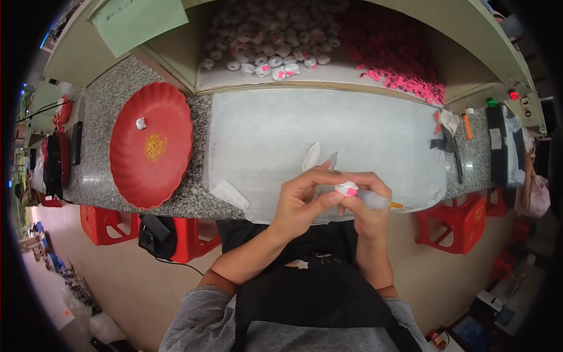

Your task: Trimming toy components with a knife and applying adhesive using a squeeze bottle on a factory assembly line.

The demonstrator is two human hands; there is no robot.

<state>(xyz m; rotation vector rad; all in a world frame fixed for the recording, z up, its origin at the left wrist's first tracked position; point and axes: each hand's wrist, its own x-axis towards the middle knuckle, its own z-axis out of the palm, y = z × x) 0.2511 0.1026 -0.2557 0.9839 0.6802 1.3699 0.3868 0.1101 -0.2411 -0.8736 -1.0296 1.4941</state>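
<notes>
Both my hands meet over the near edge of the white sheet, fingers closed around a small white piece with a pink patch [347, 189]. My left hand [296, 202] grips it from the left between thumb and fingers. From the right, my right hand [370, 220] pinches the same piece. A translucent whitish bottle [375, 201] also rests in the right hand, and an orange tip [397, 205] shows beside it. Just beyond my left fingers lie a white leaf-shaped scrap [311, 156] and a grey one, partly hidden by the hand.
A red scalloped tray [123, 170] holding one small white piece [141, 123] sits left. The shelf behind holds piled white pieces [275, 44] and pink bits [404, 56]. A folded white paper [230, 195] lies near left; dark scissors-like tools [448, 144] and an orange stick [467, 126] are right.
</notes>
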